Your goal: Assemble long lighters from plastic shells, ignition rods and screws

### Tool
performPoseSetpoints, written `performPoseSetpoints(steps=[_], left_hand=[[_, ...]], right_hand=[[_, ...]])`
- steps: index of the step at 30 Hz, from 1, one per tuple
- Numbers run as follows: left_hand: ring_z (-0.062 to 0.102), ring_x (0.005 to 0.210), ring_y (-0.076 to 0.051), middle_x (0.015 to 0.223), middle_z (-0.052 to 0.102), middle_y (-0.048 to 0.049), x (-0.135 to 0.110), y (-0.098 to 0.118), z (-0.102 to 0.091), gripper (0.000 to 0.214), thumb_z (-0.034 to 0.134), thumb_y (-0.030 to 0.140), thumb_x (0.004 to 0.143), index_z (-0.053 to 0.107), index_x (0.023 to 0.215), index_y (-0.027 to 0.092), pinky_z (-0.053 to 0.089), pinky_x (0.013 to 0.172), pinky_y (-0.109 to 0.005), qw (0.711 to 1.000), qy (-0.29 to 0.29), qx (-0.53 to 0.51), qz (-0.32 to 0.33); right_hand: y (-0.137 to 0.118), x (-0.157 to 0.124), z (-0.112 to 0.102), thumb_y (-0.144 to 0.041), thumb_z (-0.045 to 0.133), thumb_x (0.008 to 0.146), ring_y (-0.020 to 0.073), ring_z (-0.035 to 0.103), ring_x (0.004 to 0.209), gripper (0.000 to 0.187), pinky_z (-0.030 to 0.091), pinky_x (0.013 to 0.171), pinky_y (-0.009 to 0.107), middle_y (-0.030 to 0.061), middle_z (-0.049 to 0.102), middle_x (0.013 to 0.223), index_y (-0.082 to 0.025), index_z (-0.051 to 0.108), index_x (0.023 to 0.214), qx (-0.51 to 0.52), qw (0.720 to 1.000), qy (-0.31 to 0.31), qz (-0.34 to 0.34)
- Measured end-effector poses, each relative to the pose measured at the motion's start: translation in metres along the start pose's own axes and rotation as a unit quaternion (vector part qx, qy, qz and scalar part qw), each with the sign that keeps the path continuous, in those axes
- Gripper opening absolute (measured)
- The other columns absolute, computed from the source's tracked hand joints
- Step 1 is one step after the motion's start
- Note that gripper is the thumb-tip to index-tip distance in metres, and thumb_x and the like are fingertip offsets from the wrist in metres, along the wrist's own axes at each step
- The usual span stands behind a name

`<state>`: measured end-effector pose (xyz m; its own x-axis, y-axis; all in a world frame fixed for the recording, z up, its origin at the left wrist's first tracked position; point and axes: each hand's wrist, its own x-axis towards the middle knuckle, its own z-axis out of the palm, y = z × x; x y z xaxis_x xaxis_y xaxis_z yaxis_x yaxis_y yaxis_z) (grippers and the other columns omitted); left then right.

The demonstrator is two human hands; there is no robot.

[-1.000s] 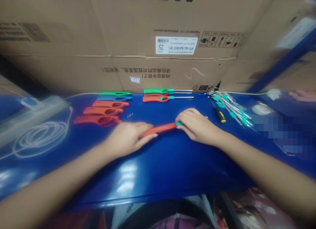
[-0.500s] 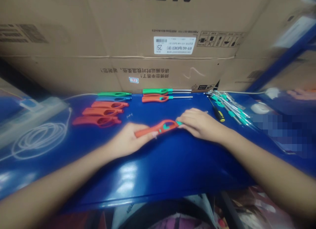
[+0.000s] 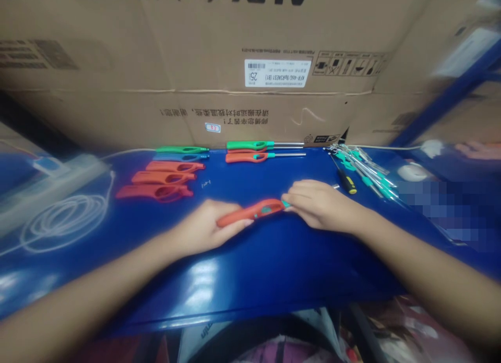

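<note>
My left hand grips the rear of an orange lighter handle with a teal trigger, held low over the blue table. My right hand is closed on its front end, where a teal collar and a bit of metal rod show. Several empty handle shells, orange, blue and green, lie in a row to the left. Assembled long lighters lie at the back by the cardboard box.
A heap of teal-collared metal rods and a yellow-black screwdriver lie to the right. A coiled white cable and a power strip sit at the left. Big cardboard boxes wall off the back. Another person's hand shows far right.
The orange handle has been turned in my hands: it showed its narrow edge, then its flat side with the trigger opening, and now lies tilted. Both hands stay on it.
</note>
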<state>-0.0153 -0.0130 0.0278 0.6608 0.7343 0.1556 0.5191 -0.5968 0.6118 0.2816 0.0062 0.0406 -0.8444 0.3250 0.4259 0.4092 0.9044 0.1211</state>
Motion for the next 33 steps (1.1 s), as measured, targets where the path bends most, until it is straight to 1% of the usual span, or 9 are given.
performPoseSetpoints(steps=[5,8,12,15,18,21,25,28,33], left_hand=[[0.063,0.07,-0.015,0.082,0.071,-0.0027,-0.001,-0.007,0.001,0.034,0.051,0.045,0.101,0.071,0.104,0.017,0.043,0.065,-0.025,0.995,0.0,0.089,0.048],[0.066,0.078,-0.018,0.09,0.071,-0.0043,0.002,-0.005,-0.001,0.038,0.047,0.049,0.102,0.068,0.109,0.019,0.045,0.069,-0.027,0.988,0.02,0.146,0.044],[0.067,0.085,-0.021,0.101,0.068,-0.0055,0.006,0.002,-0.005,0.041,0.042,0.053,0.102,0.063,0.117,0.021,0.046,0.067,-0.028,0.975,0.015,0.223,0.003],[0.067,0.087,-0.022,0.109,0.065,-0.0064,0.006,0.004,-0.004,0.041,0.041,0.052,0.102,0.058,0.122,0.021,0.048,0.067,-0.03,0.968,-0.005,0.251,-0.016],[0.066,0.088,-0.023,0.115,0.063,-0.0065,0.006,0.0,-0.002,0.038,0.046,0.05,0.101,0.055,0.125,0.022,0.05,0.07,-0.032,0.969,-0.019,0.244,-0.024],[0.065,0.085,-0.021,0.116,0.061,-0.0068,0.006,-0.002,-0.002,0.033,0.049,0.043,0.1,0.056,0.123,0.021,0.052,0.072,-0.032,0.977,-0.021,0.207,-0.036],[0.062,0.083,-0.019,0.112,0.059,-0.0071,0.006,-0.002,-0.003,0.027,0.051,0.037,0.099,0.06,0.117,0.019,0.052,0.075,-0.032,0.987,-0.011,0.157,-0.032],[0.061,0.083,-0.018,0.108,0.059,-0.0074,0.006,-0.002,-0.002,0.026,0.052,0.035,0.099,0.063,0.115,0.018,0.052,0.077,-0.032,0.99,-0.003,0.137,-0.022],[0.062,0.088,-0.02,0.109,0.059,-0.0091,0.005,-0.007,-0.001,0.028,0.054,0.034,0.099,0.063,0.119,0.016,0.054,0.082,-0.034,0.992,0.013,0.125,-0.003]], right_hand=[[-0.001,0.001,0.003,-0.016,0.048,0.1,0.0199,0.055,0.074,0.021,0.048,0.072,0.034,0.0105,0.068,0.08,-0.009,0.069,0.099,-0.011,1.0,0.009,0.005],[0.0,0.003,0.002,-0.019,0.048,0.101,0.0206,0.056,0.077,0.023,0.049,0.073,0.033,0.0105,0.067,0.083,-0.01,0.069,0.102,0.002,0.999,0.005,0.042],[0.001,0.003,0.001,-0.022,0.048,0.101,0.0231,0.058,0.089,0.023,0.051,0.078,0.035,0.0121,0.065,0.093,-0.012,0.069,0.105,0.05,0.991,-0.049,0.118],[0.003,0.002,0.003,-0.023,0.052,0.099,0.0237,0.058,0.092,0.02,0.05,0.079,0.035,0.0117,0.064,0.096,-0.014,0.069,0.104,0.084,0.983,-0.094,0.137],[0.008,0.001,0.003,-0.022,0.054,0.096,0.0228,0.057,0.087,0.015,0.047,0.076,0.034,0.0097,0.063,0.092,-0.015,0.067,0.1,0.086,0.978,-0.125,0.145],[0.012,-0.001,0.001,-0.024,0.058,0.094,0.0212,0.054,0.082,0.01,0.042,0.072,0.032,0.0067,0.061,0.087,-0.017,0.065,0.095,0.086,0.973,-0.148,0.157],[0.015,-0.004,-0.003,-0.023,0.061,0.09,0.0175,0.052,0.076,0.006,0.037,0.065,0.028,0.0031,0.059,0.086,-0.019,0.061,0.095,0.142,0.954,-0.177,0.196],[0.015,-0.003,-0.003,-0.024,0.061,0.09,0.0163,0.052,0.075,0.008,0.036,0.064,0.026,0.0026,0.06,0.087,-0.019,0.06,0.097,0.171,0.944,-0.179,0.217],[0.013,-0.002,0.002,-0.026,0.058,0.095,0.0172,0.053,0.074,0.008,0.037,0.065,0.027,0.0042,0.061,0.085,-0.018,0.059,0.094,0.167,0.948,-0.17,0.21]])
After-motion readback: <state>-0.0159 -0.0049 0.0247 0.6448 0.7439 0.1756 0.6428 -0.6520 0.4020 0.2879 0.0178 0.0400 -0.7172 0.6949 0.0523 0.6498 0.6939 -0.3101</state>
